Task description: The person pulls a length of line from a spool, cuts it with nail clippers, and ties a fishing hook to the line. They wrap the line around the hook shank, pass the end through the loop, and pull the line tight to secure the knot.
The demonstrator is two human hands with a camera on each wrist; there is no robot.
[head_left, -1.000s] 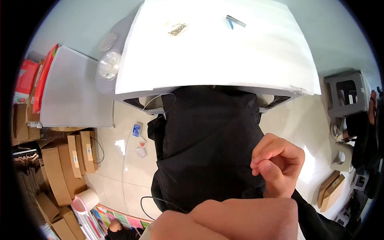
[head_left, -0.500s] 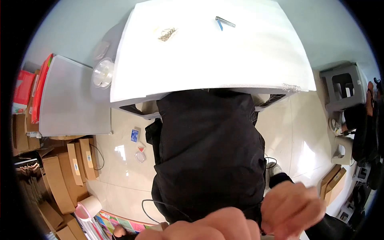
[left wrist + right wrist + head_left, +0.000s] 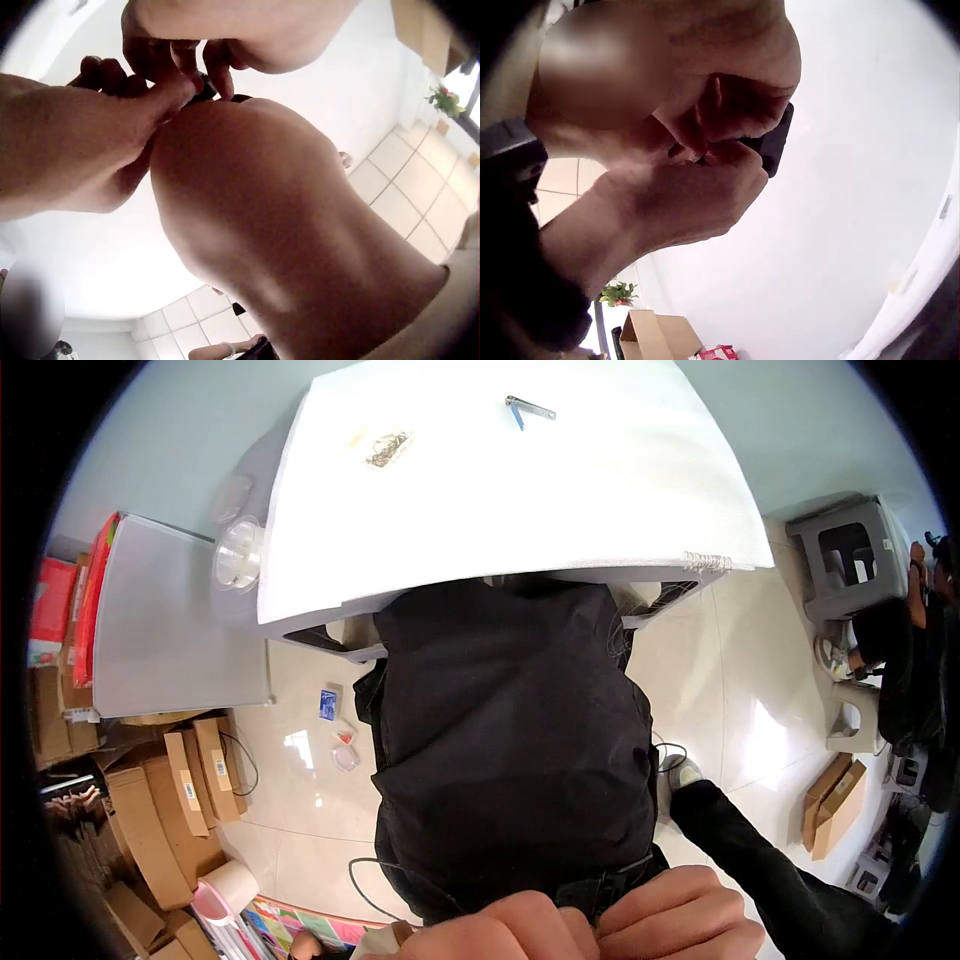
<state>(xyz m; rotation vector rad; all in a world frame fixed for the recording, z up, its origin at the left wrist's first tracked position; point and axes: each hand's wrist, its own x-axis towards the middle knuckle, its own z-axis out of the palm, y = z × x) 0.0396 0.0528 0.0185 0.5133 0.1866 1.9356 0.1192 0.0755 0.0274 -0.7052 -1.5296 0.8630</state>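
At the bottom edge of the head view, my left hand and right hand are close to the camera, side by side, knuckles up and fingers curled. Their fingertips are hidden there. In the left wrist view, fingers of both hands meet and pinch at a small dark thing. The right wrist view shows the fingers bunched together against a dark object, which sticks out past them; what it is, I cannot tell. On the white-covered table lie a nail clipper and a small tangled pile.
Black cloth covers the lap below the table. Left are a clear round container, a grey panel and cardboard boxes. Small items, including a blue box, lie on the floor. A grey stool and a person are at right.
My right hand has moved down and left, beside my left hand. The left hand has dropped lower in the head view. The table has shifted left in view as the head turned.
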